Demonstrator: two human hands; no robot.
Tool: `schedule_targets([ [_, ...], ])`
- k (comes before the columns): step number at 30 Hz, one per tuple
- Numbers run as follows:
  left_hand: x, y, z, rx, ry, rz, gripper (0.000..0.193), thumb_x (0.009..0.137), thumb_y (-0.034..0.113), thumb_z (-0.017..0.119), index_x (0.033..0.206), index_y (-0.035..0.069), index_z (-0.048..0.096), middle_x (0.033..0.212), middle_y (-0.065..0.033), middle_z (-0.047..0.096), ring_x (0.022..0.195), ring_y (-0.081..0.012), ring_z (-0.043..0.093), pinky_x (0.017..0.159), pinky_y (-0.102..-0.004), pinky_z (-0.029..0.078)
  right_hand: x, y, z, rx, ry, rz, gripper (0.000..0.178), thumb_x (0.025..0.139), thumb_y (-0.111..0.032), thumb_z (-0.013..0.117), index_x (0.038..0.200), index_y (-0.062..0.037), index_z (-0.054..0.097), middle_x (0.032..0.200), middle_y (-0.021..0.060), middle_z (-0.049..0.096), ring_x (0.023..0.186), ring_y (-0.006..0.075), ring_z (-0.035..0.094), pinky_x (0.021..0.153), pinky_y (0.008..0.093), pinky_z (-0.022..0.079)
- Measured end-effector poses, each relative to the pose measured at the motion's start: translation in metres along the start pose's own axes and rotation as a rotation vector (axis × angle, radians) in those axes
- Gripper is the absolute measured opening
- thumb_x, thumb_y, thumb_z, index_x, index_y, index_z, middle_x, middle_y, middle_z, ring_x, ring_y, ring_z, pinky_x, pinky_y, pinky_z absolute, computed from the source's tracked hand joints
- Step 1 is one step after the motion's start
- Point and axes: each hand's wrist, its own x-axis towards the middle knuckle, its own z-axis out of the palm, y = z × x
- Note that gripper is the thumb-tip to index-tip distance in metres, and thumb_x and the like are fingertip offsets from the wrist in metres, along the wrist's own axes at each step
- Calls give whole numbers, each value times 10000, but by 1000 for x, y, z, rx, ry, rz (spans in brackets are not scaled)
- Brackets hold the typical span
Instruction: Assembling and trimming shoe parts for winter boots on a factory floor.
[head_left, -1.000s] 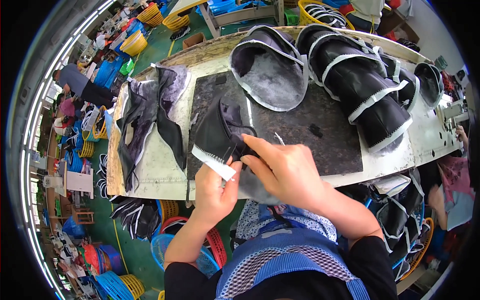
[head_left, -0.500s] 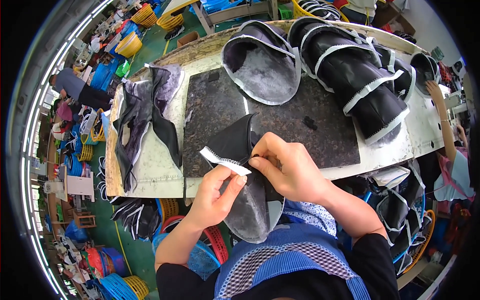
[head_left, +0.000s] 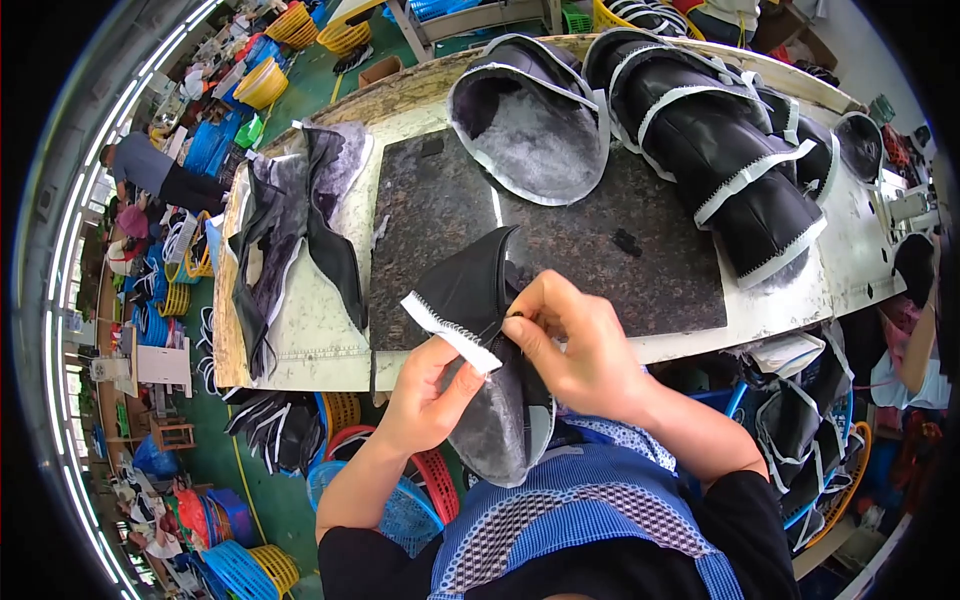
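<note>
A black shoe upper (head_left: 465, 275) with a fuzzy grey lining and white edge tape (head_left: 450, 335) is held at the near edge of the table. My left hand (head_left: 425, 395) pinches the white tape between thumb and fingers. Close by on the right, my right hand (head_left: 575, 335) is closed in a pinch at the upper's seam; a small dark thing shows at its fingertips, too small to name. The lined lower part (head_left: 490, 440) of the upper hangs toward my apron.
A dark mottled board (head_left: 620, 280) lies on the pale table. Nested black uppers (head_left: 740, 150) and a fur-lined one (head_left: 535, 135) stand at the back right; limp pieces (head_left: 325, 220) lie left. Baskets (head_left: 400, 505) sit below. A co-worker's arm (head_left: 922, 335) is at far right.
My hands keep nearly the same pinch at the seam. At far right the co-worker's hand has drawn back from the table, and a black piece now shows beside that arm.
</note>
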Motion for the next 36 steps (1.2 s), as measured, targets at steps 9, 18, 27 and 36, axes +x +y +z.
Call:
schedule_targets([
  [9,-13,-18,12,-134,53,-122,141,866,-5,619,1002,2,657,941,-30,654,862,-85,600,731,-245,484,-27,12,13,-127,-53,-83,161,820,-53,638,901,-35,500,696,145,608,634,342,628,512,397,472],
  [18,-9,-45,20,-285,-224,-151,225,889,-2,584,1111,-29,601,1073,-79,632,995,-152,593,867,-292,468,-17,36,-23,-476,11,-49,119,820,-66,643,885,-28,551,646,148,605,579,319,631,514,374,473],
  [27,-34,-56,11,-205,3,120,506,805,84,642,1267,-61,496,1268,-192,536,1140,-277,555,991,-397,426,24,50,-20,589,-218,160,241,858,-163,699,1041,-41,601,993,10,630,992,114,553,912,282,417],
  [36,-48,-54,13,-2,136,150,328,793,87,652,1078,-39,548,1060,-164,570,949,-270,572,848,-389,453,27,32,2,46,-244,-2,228,759,-206,780,815,-36,639,804,60,620,797,191,600,806,345,436],
])
